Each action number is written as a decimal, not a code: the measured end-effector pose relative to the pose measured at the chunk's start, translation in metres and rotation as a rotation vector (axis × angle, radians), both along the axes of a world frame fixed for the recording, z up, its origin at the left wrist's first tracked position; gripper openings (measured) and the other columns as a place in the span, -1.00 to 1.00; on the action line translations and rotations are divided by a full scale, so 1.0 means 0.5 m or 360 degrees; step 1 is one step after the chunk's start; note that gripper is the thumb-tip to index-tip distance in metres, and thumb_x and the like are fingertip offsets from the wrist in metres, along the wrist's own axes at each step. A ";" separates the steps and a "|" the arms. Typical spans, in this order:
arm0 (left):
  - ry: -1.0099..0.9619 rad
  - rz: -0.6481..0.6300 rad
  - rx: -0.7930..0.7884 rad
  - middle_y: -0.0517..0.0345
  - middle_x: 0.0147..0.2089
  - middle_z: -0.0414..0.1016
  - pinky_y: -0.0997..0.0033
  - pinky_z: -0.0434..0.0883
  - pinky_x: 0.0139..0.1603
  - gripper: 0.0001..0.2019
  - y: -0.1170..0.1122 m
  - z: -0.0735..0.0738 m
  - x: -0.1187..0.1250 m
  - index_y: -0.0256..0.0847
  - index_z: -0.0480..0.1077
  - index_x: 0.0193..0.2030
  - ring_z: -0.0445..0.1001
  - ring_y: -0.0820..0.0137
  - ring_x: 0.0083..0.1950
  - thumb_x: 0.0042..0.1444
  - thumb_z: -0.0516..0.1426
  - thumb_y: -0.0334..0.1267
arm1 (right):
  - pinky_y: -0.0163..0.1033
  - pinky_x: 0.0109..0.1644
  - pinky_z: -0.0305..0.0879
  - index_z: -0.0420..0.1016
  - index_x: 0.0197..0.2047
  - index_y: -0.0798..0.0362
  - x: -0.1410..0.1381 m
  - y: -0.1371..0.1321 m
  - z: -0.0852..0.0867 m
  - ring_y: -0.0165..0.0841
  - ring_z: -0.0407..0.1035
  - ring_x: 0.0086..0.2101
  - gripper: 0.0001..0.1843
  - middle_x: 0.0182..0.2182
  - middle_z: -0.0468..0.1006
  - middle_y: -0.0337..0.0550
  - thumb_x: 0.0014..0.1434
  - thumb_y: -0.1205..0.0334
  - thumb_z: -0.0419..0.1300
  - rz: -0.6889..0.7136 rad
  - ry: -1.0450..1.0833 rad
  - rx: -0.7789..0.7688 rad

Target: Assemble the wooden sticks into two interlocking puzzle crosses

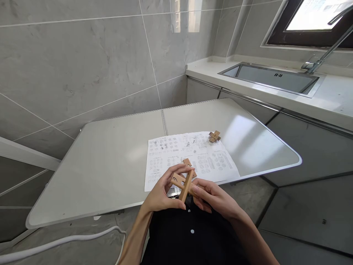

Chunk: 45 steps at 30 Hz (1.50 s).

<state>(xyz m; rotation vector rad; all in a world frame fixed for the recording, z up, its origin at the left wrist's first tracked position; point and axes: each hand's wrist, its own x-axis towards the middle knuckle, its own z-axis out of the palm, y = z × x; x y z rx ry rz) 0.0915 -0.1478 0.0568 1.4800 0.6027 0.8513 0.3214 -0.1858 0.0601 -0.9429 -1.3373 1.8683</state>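
Note:
Two notched wooden puzzle pieces form a cross just beyond the table's near edge, above my lap. My left hand (162, 193) grips the upright wooden puzzle piece (186, 185) at its two ends, between thumb and fingers. In my right hand (213, 195) is the right end of the crossing wooden puzzle piece (178, 180), which has a dark handwritten mark on its left end. Whether the notches are fully seated is hidden. Behind my fingertips, another notched wooden piece (187, 162) lies on the printed sheet (160, 176), partly covered by my left hand.
A small interlocked wooden puzzle (214, 136) sits at the sheet's upper right corner. The sheet bears printed diagrams and lies on the light folding table (110, 165). Beyond stands a counter (201, 67) with a sink (264, 79) and faucet (313, 67). A tiled wall borders the table's far side.

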 end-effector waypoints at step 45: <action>0.0823 0.1093 0.0530 -0.04 0.34 0.45 -0.11 0.36 0.41 -0.13 0.098 -0.060 0.020 0.01 0.17 0.45 0.44 0.07 0.37 0.06 0.44 0.00 | -0.22 -0.34 0.29 0.41 -0.15 -0.03 0.075 0.137 -0.183 -0.34 0.27 -0.53 -0.64 -0.46 0.48 -0.25 0.50 -0.14 0.05 -0.0766 -0.0545 0.0728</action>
